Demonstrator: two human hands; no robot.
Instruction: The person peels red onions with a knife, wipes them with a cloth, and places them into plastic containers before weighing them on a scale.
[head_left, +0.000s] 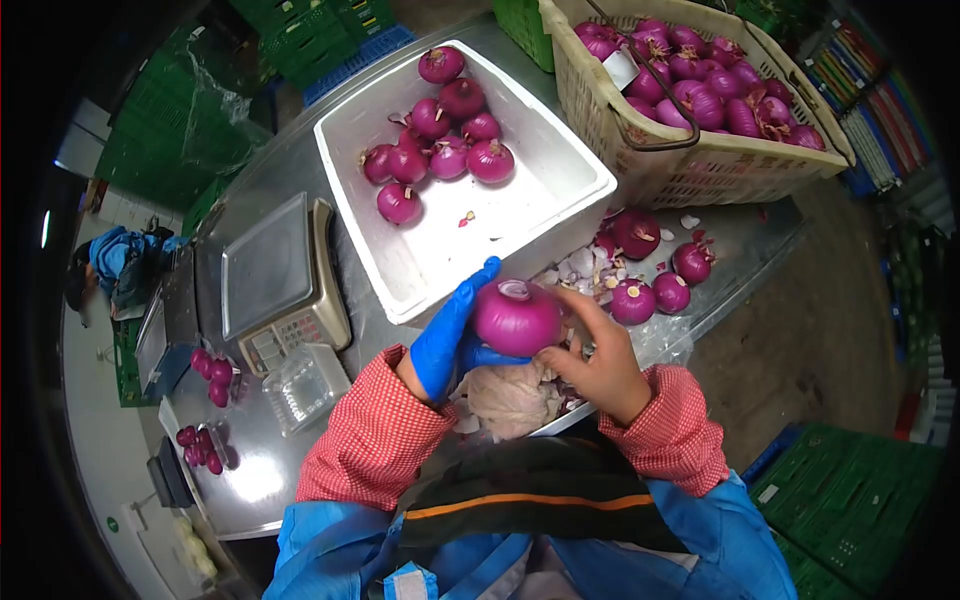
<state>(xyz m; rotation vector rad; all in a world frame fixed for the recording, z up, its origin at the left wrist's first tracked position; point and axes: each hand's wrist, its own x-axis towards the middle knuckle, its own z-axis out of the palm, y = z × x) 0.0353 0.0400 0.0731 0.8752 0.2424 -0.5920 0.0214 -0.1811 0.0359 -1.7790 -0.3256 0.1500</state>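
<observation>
A large red onion (518, 318) with a pale cut end facing up is held between both hands in front of my body. My left hand (447, 340), in a blue glove, cups its left side and underside. My bare right hand (603, 362) grips the onion's lower right side with thumb and fingers. Under the hands lies a crumpled pale cloth (512, 398). Onion skins and trimmings (588, 268) are heaped just beyond the right hand, beside several loose red onions (632, 300) on the steel table.
A white foam box (545, 225) holding several onions stands ahead. A cream crate (690, 165) full of onions is at the back right. To the left are a weighing scale (275, 275), a clear plastic tray (305, 388) and packed onions (202, 447) on the steel table (270, 490).
</observation>
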